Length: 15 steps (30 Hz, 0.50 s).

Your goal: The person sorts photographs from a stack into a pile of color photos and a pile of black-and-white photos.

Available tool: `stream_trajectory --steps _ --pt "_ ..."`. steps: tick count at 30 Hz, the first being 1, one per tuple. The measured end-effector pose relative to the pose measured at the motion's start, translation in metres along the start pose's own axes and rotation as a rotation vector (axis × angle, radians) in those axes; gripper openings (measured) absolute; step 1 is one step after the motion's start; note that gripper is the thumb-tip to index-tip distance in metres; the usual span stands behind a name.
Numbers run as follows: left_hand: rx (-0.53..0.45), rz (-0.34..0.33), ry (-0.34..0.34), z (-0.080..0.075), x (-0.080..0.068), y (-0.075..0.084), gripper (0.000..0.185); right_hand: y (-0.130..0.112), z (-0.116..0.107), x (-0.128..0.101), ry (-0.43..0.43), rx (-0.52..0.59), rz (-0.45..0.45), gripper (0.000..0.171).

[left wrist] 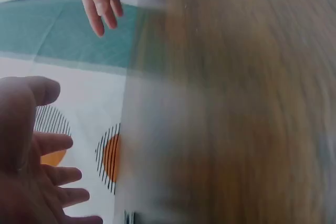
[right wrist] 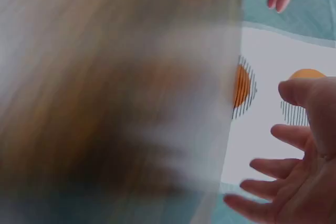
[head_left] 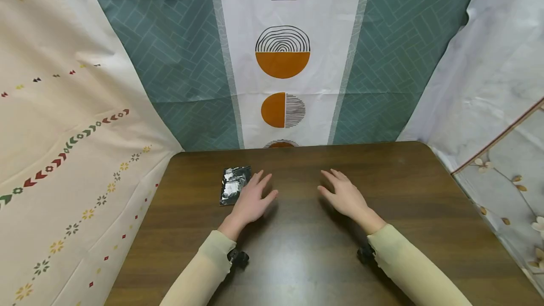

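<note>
In the head view my left hand (head_left: 250, 201) hovers over the brown table, its fingers spread and holding nothing. Close beside its fingers, toward the left, lies a flat black packet (head_left: 235, 185) with a shiny, crinkled surface. The hand overlaps the packet's right edge; whether they touch I cannot tell. My right hand (head_left: 345, 196) is above the table on the other side, fingers apart and nothing in its grasp. Both wrist views show spread fingers too, the left hand (left wrist: 37, 156) and the right hand (right wrist: 299, 156), with a blurred table surface beside them.
The wooden table (head_left: 297, 249) reaches back to a hanging cloth (head_left: 187, 60) with green panels and orange circles. A cream patterned cloth (head_left: 55, 107) hangs at the left, a pale flowered one (head_left: 501, 131) at the right. Small black devices (head_left: 238, 259) sit at both wrists.
</note>
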<state>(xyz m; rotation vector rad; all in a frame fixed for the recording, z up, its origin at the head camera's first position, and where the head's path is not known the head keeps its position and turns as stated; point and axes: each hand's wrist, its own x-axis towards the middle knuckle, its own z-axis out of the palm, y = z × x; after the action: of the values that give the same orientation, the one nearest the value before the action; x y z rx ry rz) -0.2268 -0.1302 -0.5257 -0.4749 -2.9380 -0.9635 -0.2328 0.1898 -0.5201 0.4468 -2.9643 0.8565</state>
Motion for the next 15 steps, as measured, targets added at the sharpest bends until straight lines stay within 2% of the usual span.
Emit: stream_trajectory --steps 4,9,15 --pt "-0.127 -0.013 0.096 -0.010 -0.003 -0.010 0.058 -0.014 0.008 0.011 0.017 0.241 0.025 0.058" --pt "-0.213 -0.030 0.237 -0.023 -0.011 -0.029 0.049 -0.037 0.024 0.025 0.017 0.534 0.109 0.050" --pt "-0.274 -0.103 0.321 -0.041 -0.022 -0.056 0.046 -0.064 0.047 0.040 0.028 0.749 0.177 0.044"
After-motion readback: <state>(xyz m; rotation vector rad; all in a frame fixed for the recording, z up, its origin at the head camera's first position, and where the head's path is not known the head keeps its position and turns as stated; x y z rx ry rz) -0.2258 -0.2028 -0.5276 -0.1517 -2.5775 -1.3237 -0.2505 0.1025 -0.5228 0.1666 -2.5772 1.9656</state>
